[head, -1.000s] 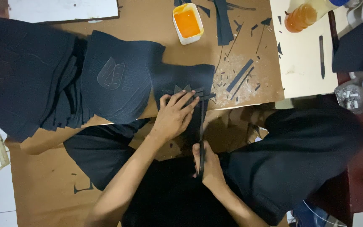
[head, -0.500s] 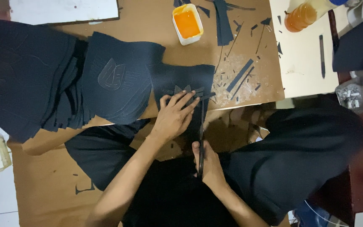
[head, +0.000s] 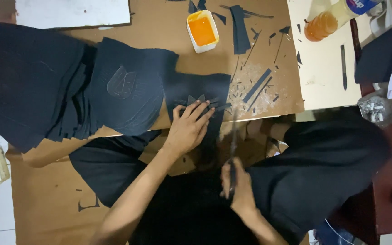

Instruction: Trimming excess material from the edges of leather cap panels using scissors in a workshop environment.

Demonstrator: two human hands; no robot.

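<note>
My left hand (head: 188, 130) lies flat, fingers spread, on a dark sheet (head: 198, 89) that hangs over the brown table's front edge. Small pointed dark pieces (head: 195, 100) sit under its fingertips. My right hand (head: 239, 187) is below the table edge over my lap, shut on a pair of scissors (head: 233, 136). The blurred blades point up toward the sheet's right side. A thick stack of dark sheets (head: 37, 77) covers the left of the table, with a clear curved template (head: 120, 82) lying on it.
A white tub of orange paste (head: 202, 30) stands at the back. Dark strips and scraps (head: 256, 86) litter the table right of the sheet. A cream board (head: 327, 68) carries a bottle of orange liquid (head: 326, 21) and a thin dark tool (head: 343, 59).
My right hand and the scissors have shifted a little to the right and are blurred by motion. My left hand stays pressed on the sheet.
</note>
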